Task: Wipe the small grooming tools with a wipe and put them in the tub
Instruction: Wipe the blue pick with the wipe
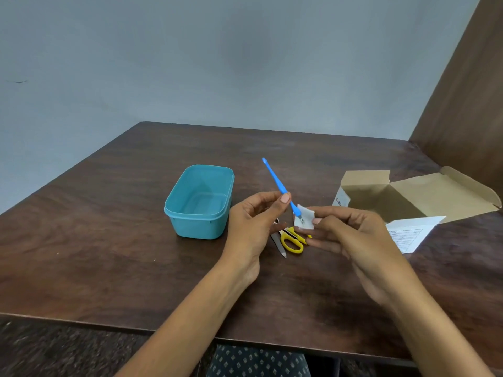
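My left hand (253, 224) pinches a thin blue grooming tool (275, 178) that slants up and to the left. Its lower metal tip rests in a small white wipe (305, 219), which my right hand (351, 240) holds between thumb and fingers. Both hands hover above the table. Under them lie yellow-handled scissors (292, 242) and a grey metal file (279, 244), partly hidden by my hands. A teal plastic tub (200, 201) stands open and empty to the left of my left hand.
An open brown cardboard box (408, 194) sits at the right of the dark wooden table (109, 227), with a printed white leaflet (411, 234) in front of it. A brown panel rises at the far right. The table's front edge is near my body.
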